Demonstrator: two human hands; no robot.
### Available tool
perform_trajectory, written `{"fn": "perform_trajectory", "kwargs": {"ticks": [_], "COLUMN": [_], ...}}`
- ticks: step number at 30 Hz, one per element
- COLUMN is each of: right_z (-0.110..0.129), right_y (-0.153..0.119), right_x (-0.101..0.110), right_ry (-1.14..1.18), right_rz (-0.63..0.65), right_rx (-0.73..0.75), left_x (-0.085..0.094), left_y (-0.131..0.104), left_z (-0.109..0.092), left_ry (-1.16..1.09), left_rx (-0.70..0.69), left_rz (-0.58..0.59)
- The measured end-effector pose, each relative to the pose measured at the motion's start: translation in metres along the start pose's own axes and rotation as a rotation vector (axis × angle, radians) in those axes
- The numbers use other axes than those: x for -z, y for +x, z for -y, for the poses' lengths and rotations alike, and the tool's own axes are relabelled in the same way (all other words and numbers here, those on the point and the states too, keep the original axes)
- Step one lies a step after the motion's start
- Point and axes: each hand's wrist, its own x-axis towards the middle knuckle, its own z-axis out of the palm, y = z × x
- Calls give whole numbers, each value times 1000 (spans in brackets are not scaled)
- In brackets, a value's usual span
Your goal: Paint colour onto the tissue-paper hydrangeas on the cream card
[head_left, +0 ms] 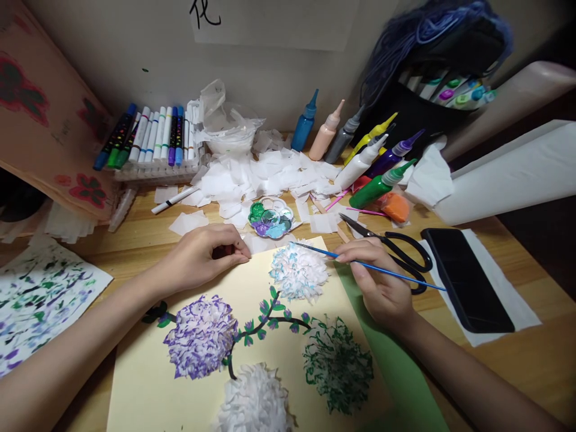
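Note:
My right hand (382,282) pinches a thin blue paintbrush (387,271). The bristle tip touches the top of a white ruffled paper flower (300,270) whose petals carry light-blue paint. My left hand (211,252) is closed, with thumb and fingers pressed at the upper edge of the cream paper (148,366). On that sheet are a purple-tipped flower (202,336), a green-tipped flower (339,363), a plain white flower (256,399) and a painted leafy branch (261,327). Beyond the sheet sits a flower-shaped palette (270,217) with green, purple and blue paint.
White paper scraps (270,174) cover the back of the table. Several paint bottles (375,186) stand back right. Scissors (400,249) and a black phone (468,279) lie by my right hand. Markers (153,141) fill a rack back left. A paint-smeared sheet (45,294) lies left.

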Motion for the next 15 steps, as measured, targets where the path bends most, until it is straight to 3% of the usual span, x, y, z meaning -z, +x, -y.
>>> {"fn": "perform_trajectory", "kwargs": {"ticks": [7, 15], "right_z": [-4, -12], "right_y": [3, 15], "right_x": [-1, -6], "right_ry": [15, 24], "right_rz": [-129, -13], "right_rx": [16, -55], "left_x": [0, -1], "left_y": [0, 1], "left_z": [0, -1], "left_ry": [-4, 5], "left_rx": [3, 9], "left_rz": [10, 4]}}
